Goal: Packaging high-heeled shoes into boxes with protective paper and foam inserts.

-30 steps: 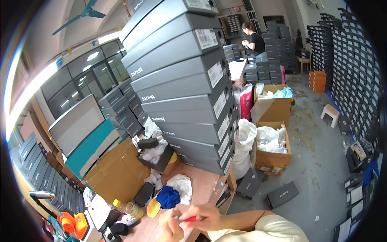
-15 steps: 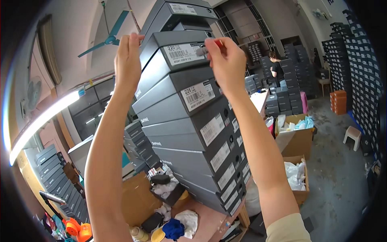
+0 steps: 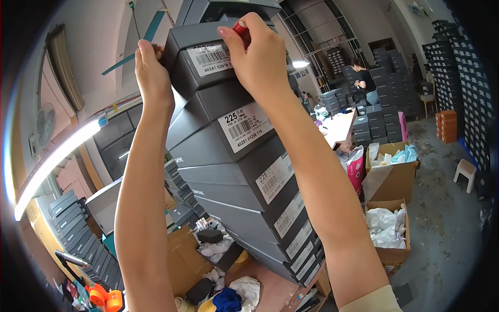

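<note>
the left hand (image 3: 154,70) is half curled, just by the left side of a gray box (image 3: 198,34); i cannot tell if it holds on. the right hand (image 3: 260,52) pinches a small red thing (image 3: 240,28). it now hides more of the box's label (image 3: 209,60) than before, so work there seems under way. the box sits high in a stack (image 3: 223,174) on the counter (image 3: 275,292). far right, a person (image 3: 368,83) stands.
</note>
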Motion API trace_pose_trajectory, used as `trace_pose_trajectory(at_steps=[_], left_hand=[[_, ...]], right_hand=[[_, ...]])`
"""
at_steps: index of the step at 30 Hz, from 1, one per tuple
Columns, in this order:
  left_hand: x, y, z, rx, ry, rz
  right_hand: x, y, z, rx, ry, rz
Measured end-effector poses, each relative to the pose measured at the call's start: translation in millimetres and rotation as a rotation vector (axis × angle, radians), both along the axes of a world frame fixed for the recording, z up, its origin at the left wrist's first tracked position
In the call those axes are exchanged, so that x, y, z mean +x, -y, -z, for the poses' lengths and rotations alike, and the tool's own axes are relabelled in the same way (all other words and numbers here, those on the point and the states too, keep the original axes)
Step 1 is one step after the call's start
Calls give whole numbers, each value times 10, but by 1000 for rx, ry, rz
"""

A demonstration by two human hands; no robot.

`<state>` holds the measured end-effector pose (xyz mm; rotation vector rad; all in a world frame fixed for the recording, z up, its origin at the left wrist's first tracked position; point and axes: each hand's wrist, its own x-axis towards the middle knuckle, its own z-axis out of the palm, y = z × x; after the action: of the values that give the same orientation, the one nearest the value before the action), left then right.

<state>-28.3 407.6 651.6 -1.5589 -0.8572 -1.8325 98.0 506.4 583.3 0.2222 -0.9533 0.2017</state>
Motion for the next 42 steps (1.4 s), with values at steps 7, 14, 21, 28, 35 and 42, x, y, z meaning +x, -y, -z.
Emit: trace_pose_trajectory(at_steps=[7, 14, 21, 28, 35, 42], left_hand=[[42, 16, 30, -19, -67, -55], [179, 831, 1450, -130, -59, -172], [594, 2069, 3855, -810, 548, -130], [539, 2783, 4189, -496, 894, 118], [432, 3495, 4448, -554, 939, -362], [253, 4043, 4875, -607, 1077, -462]], right_hand=[[106, 88, 488, -127, -183, -326], [228, 775, 2641, -323, 62, -590], [-79, 2021, 3373, -251, 544, -1094], [-414, 2805, 3533, -317, 743, -1387], [-726, 3367, 3853, -73, 957, -1088], [-988, 3830, 4326, -118, 1218, -1123]])
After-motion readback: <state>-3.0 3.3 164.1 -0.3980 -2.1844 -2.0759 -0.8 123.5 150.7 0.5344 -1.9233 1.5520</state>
